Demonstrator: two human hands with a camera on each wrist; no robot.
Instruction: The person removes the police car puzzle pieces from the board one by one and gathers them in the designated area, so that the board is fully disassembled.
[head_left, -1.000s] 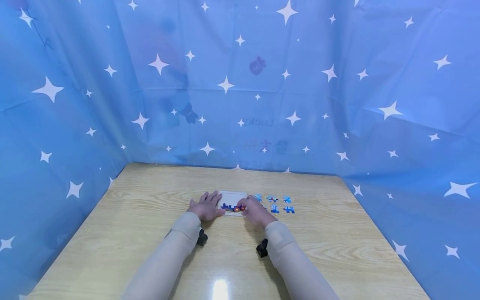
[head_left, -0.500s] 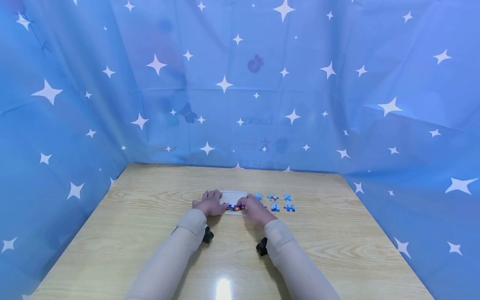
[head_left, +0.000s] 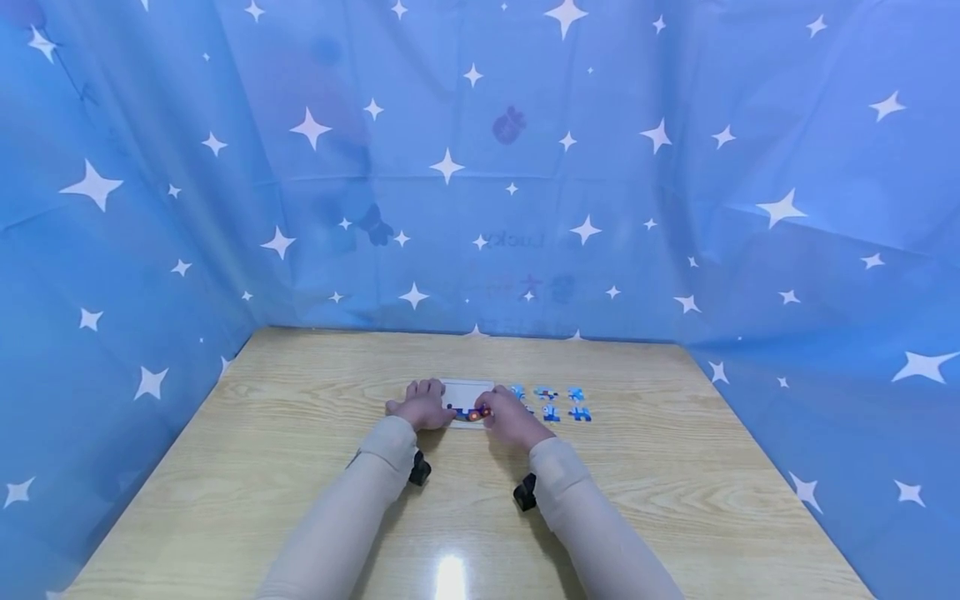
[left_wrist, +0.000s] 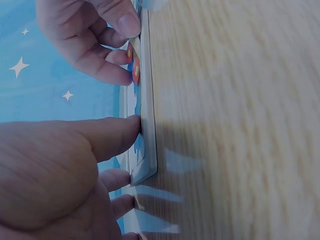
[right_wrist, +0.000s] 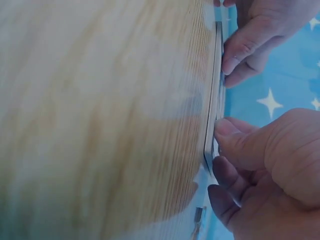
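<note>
A shallow white puzzle tray [head_left: 468,389] lies on the table, with blue, red and orange jigsaw puzzle pieces [head_left: 471,415] along its near side. My left hand [head_left: 422,407] rests at the tray's left edge, fingers spread and fairly straight. Its thumb touches the pieces near the tray's front rim. At the right end of that row my right hand [head_left: 516,420] pinches a red and blue puzzle piece [left_wrist: 135,70] between thumb and fingers, low against the tray. My right fingers partly hide this piece.
Several loose blue puzzle pieces [head_left: 551,413] lie in two rows right of the tray, the nearest ones partly behind my right hand. Blue star-patterned cloth [head_left: 480,192] hangs behind and beside the wooden table [head_left: 300,383].
My left hand has shifted right along the tray, its thumb now over the left part of the piece row. The right hand has stayed nearly in place.
</note>
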